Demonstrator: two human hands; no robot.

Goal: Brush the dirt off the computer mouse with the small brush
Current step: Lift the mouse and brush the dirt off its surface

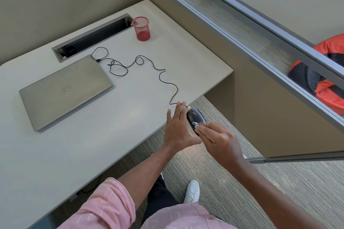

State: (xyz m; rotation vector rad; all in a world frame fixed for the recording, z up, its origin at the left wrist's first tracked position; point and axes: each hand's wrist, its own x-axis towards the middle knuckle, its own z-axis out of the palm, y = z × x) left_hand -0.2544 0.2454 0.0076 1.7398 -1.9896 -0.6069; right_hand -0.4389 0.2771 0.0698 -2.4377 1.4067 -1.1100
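While the brushing step looks underway, going left to right: closed laptop (65, 91) lies flat on the desk (130, 117), well apart from the work. Red mesh cup (141, 28) stands far back, clear of it. Black cable (160, 78) snakes loosely from laptop side to the mouse (195, 118), which sits at the desk's near edge, partly overhanging the carpet. Left hand (176, 128) is flat, fingers extended, bracing the mouse's side, not gripping. Right hand (221, 140) is clenched around the small brush (198, 124), bristles touching the mouse top. Next move likely needs short sweeps away from the desk, keeping the mouse steady. Risk: mouse slipping off the edge; slack cable could tug.
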